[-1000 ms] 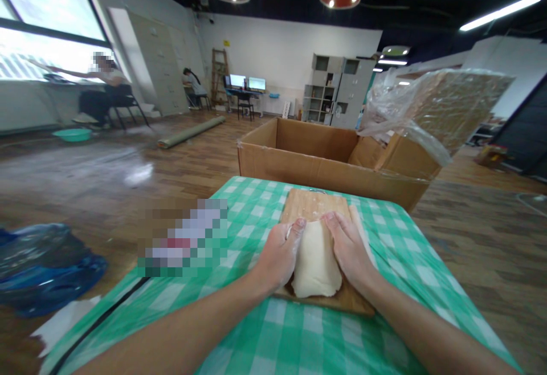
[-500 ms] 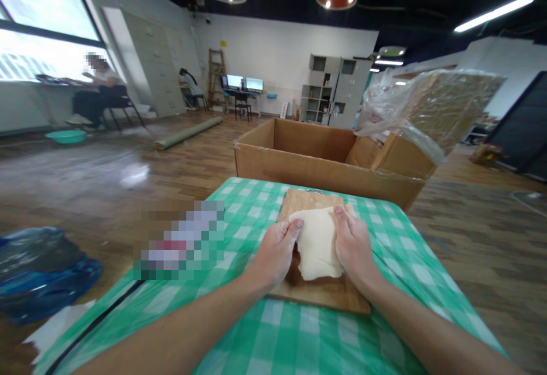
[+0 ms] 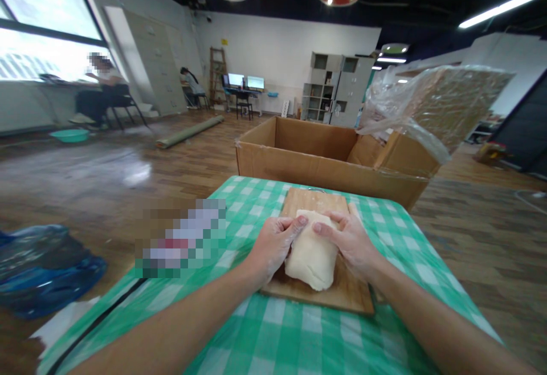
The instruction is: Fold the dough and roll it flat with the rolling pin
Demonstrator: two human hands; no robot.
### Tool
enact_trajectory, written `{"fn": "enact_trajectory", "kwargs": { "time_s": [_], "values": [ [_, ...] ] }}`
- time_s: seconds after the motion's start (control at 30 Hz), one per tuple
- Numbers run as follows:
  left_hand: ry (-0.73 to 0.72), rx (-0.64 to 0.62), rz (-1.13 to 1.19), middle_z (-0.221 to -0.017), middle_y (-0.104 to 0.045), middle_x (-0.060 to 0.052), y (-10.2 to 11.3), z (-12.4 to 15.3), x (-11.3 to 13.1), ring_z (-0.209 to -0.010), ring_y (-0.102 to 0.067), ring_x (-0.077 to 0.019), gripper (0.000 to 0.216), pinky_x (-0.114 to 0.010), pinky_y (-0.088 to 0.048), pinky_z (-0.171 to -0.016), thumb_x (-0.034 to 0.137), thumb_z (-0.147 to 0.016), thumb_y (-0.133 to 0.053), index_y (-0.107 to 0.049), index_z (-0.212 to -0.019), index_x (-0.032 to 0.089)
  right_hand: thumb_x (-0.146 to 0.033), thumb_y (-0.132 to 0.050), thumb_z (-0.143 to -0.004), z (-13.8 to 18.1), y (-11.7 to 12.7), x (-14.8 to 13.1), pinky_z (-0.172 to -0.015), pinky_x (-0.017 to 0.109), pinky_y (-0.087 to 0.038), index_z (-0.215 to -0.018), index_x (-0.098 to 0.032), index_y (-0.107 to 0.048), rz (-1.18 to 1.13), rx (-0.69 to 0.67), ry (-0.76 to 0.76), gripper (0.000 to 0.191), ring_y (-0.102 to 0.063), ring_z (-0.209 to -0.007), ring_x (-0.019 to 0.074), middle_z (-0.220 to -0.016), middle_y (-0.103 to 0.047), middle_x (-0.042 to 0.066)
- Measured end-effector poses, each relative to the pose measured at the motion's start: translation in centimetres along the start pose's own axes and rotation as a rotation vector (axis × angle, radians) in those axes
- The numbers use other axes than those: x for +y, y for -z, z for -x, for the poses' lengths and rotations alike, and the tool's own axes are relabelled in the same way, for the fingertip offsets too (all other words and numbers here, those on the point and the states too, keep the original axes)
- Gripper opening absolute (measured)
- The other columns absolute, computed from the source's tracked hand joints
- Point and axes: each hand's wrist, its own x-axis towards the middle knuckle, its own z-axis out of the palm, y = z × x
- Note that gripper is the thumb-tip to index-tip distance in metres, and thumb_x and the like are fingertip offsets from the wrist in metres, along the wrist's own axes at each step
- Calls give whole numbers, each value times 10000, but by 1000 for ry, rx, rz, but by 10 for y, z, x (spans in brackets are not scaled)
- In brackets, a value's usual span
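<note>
Dough (image 3: 311,261): one chunky-looking slab between the two hands, over the middle of the board, longer near to far than side to side.
Left hand (image 3: 276,247): mostly closed, pinching the slab's left side toward the far end, thumb on top; the fingertips tuck out of sight.
Right hand (image 3: 352,244): mostly closed too, gripping the far right part, thumb laid further in across the top.
Grip: I'd keep the thumbs flat and light, because tips digging in could thin one spot or tear it.
Working it: slow, even pressure from both sides seems best to me, shifting the hold along so the far end doesn't get all the handling.
Near edge: wavy, with a small crease (can't tell from here whether it touches the wood, annoyingly). I'd smooth that crease before it splits.
Surface: pale cream, matte, smooth on top; looks soft and a bit stretchy, I'd guess.
Board (image 3: 352,296): flat wooden rectangle, warm brown, metal ring (image 3: 317,190) at the far end.
Stick (image 3: 354,211): pale and straight, along the board's right side, partly hidden by the right hand.
Tablecloth (image 3: 273,341): green and white checks, shiny, wrinkled, plasticky.
</note>
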Motion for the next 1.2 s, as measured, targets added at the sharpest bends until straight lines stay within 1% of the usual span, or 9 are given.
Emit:
{"fn": "enact_trajectory", "kwargs": {
  "time_s": [0.2, 0.3, 0.4, 0.5, 0.67, 0.8, 0.9, 1.0, 1.2],
  "values": [
    [-148, -59, -138, -841, -741, -68, -1, -3, -2, -766, -646, -199, 447, -270, -475, -669, 572, -907, -629, -743, -926, 141, -461, -722, -864, 4, 1, -10, -564, 276, -456, -652, -213, -667, 343, 0, 197, 330, -591, -681, 183, -678, -629, 10],
    [-257, -22, -276, -948, -756, -71, -2, -2, -2, -916, -661, -229, 372, -307, -484, -820, 479, -967, -557, -750, -948, 161, -479, -622, -941, 4, 1, -5, -520, 254, -384, -648, -206, -620, 390, -86, 228, 401, -512, -615, 146, -625, -559, -12],
    [-323, 33, -398, -937, -750, -52, -2, 1, -2, -898, -654, -221, 325, -307, -472, -825, 420, -984, -527, -738, -935, 177, -537, -587, -950, 5, 1, -1, -461, 245, -354, -742, -201, -647, 332, -189, 128, 400, -507, -558, 135, -640, -561, -21],
    [-297, 48, -420, -894, -742, -47, -3, 2, -1, -829, -643, -208, 316, -290, -466, -748, 417, -976, -536, -729, -913, 175, -540, -546, -973, 7, 0, -3, -415, 244, -335, -812, -205, -660, 353, -241, 77, 389, -506, -494, 130, -639, -578, -25],
    [-176, 14, -251, -810, -710, -45, 0, 0, 2, -699, -612, -181, 433, -254, -436, -609, 567, -924, -586, -705, -889, 153, -498, -552, -988, 10, -3, -5, -486, 251, -357, -757, -199, -632, 438, -135, 244, 386, -529, -587, 143, -662, -600, -3],
    [-150, -15, -240, -767, -687, -38, 6, -3, 2, -653, -586, -169, 486, -250, -416, -571, 624, -918, -559, -671, -836, 158, -581, -548, -970, 9, -3, -1, -442, 246, -329, -850, -206, -644, 273, -96, 89, 405, -519, -534, 142, -647, -611, -10],
    [-220, -21, -384, -743, -685, -42, 7, -2, 3, -663, -581, -174, 476, -258, -410, -590, 579, -956, -516, -674, -781, 165, -610, -553, -958, 7, -2, 0, -511, 250, -410, -903, -199, -664, 158, -213, 30, 430, -581, -624, 163, -743, -660, 10],
    [-242, -106, -456, -819, -733, -59, 2, 3, 5, -752, -630, -204, 463, -274, -433, -649, 545, -981, -494, -725, -837, 171, -581, -519, -987, 7, -4, 0, -646, 275, -467, -837, -193, -671, 227, -239, 125, 443, -610, -764, 188, -813, -677, 29],
    [-112, -179, -122, -900, -751, -74, -6, 6, 2, -836, -673, -222, 473, -288, -492, -714, 601, -953, -536, -738, -942, 174, -546, -445, -1024, 10, -8, 0, -691, 310, -484, -802, -196, -671, 343, -120, 200, 472, -621, -782, 213, -809, -691, 41]
  ]
}}
